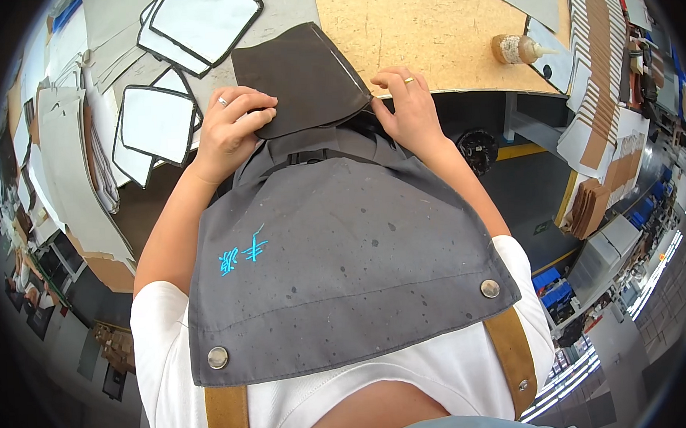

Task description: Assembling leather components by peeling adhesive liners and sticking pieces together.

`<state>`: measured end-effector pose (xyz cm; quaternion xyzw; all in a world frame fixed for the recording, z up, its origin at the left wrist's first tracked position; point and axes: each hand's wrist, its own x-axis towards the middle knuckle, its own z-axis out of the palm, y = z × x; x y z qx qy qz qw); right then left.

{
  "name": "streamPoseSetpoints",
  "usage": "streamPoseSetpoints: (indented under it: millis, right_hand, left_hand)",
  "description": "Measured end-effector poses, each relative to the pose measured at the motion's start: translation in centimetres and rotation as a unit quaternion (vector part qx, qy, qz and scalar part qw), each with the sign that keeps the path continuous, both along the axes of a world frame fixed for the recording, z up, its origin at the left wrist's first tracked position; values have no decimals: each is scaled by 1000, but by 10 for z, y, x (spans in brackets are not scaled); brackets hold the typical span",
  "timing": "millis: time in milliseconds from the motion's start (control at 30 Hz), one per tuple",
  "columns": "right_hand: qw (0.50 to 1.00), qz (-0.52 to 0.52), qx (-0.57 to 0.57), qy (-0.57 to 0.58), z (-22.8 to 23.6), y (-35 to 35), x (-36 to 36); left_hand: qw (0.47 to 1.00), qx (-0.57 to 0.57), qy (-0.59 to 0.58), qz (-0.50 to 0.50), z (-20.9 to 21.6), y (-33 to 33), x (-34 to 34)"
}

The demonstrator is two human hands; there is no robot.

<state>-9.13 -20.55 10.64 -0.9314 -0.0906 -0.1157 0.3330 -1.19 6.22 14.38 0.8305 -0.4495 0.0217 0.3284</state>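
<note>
Fingers [250, 111] of the left hand [228, 131] curl together, clamped on the near left edge of a dark brown, roughly square leather panel [302, 74]. Right hand [407, 108]: fingers pinch the panel's near right corner. Panel lies flat at the near edge of the chipboard table [427, 27], partly overhanging the grey apron [337, 252]. White fabric pieces with black trim [155, 123] lie just left. A small glue bottle [516, 50] stands well apart, to the right.
</note>
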Motion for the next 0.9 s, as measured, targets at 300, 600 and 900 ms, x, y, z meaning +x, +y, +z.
streamPoseSetpoints:
  millis: [300, 600, 900]
  right_hand:
    - [993, -5, 87, 78, -3, -1, -3]
    - [966, 0, 231, 112, 10, 4, 5]
    - [966, 63, 212, 136, 19, 8, 13]
  left_hand:
    - [999, -19, 40, 22, -4, 3, 0]
    - [998, -13, 50, 23, -2, 6, 3]
    - [998, -5, 57, 22, 0, 12, 2]
